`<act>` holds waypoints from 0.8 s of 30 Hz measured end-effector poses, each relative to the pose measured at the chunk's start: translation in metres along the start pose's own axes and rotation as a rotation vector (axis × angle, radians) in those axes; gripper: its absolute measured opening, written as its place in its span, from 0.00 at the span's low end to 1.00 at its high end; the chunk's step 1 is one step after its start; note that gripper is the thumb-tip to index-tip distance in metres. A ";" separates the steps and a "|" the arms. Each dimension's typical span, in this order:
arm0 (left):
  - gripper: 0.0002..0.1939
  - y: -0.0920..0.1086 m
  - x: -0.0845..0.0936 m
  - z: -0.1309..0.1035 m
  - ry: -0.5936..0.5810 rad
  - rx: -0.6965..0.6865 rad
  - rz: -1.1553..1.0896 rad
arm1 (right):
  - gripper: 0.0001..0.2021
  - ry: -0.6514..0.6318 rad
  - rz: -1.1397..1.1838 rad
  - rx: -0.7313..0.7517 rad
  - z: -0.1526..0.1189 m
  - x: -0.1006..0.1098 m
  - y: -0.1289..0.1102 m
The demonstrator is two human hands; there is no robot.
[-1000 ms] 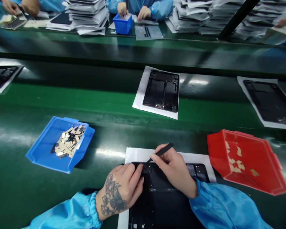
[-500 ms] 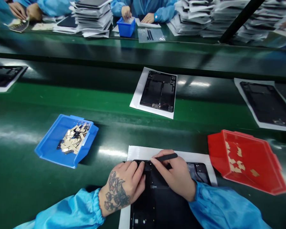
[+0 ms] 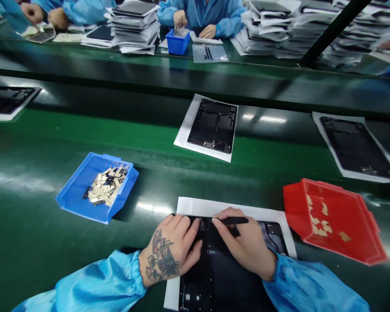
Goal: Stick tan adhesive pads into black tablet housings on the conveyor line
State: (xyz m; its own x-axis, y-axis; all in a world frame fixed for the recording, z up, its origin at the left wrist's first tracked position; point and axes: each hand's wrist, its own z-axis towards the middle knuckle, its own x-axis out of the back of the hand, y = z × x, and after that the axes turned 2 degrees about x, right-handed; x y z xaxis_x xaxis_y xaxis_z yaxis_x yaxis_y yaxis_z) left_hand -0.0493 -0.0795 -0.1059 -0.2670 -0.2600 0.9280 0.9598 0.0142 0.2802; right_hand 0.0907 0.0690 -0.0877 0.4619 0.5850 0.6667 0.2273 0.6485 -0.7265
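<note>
A dark device panel lies on a white sheet at the bottom centre. My right hand pinches a black pen-like tool over the panel's upper edge; the tool's tip is hidden by the fingers. My left hand, tattooed on the back, rests on the panel's upper left corner with its fingers curled together. Whether anything small is under those fingertips cannot be made out. The blue tray to the left holds many small pale and dark pieces. In the red tray at the right are several pale scraps.
Beyond, three panels on white sheets lie along the green belt: one in the middle, one at the far left, one at the right. Across it, people in blue sleeves work beside stacks and a small blue box.
My right hand and the tool have moved slightly right along the panel's upper edge. The view has shifted a little. The middle and right panels on the belt have moved slightly left.
</note>
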 end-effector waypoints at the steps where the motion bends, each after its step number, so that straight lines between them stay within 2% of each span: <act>1: 0.20 0.000 0.000 0.000 -0.006 -0.007 -0.005 | 0.01 -0.012 0.004 0.003 0.000 -0.001 0.001; 9: 0.20 0.001 0.002 0.001 -0.051 -0.038 -0.048 | 0.01 -0.072 0.014 0.006 0.000 -0.001 -0.001; 17: 0.19 0.000 0.001 0.002 -0.053 -0.041 -0.058 | 0.03 0.156 0.038 0.022 0.004 0.003 -0.002; 21: 0.19 0.001 0.002 0.002 -0.069 -0.040 -0.060 | 0.02 0.157 0.057 0.050 0.004 0.001 -0.002; 24: 0.19 0.001 0.002 0.003 -0.065 -0.039 -0.061 | 0.02 0.147 0.077 -0.027 0.004 0.000 -0.001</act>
State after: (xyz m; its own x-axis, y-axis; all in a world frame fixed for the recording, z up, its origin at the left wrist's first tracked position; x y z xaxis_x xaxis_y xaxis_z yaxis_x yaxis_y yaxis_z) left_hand -0.0488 -0.0776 -0.1027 -0.3289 -0.1956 0.9239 0.9439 -0.0372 0.3281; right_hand 0.0864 0.0703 -0.0865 0.5990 0.5531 0.5790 0.2086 0.5904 -0.7797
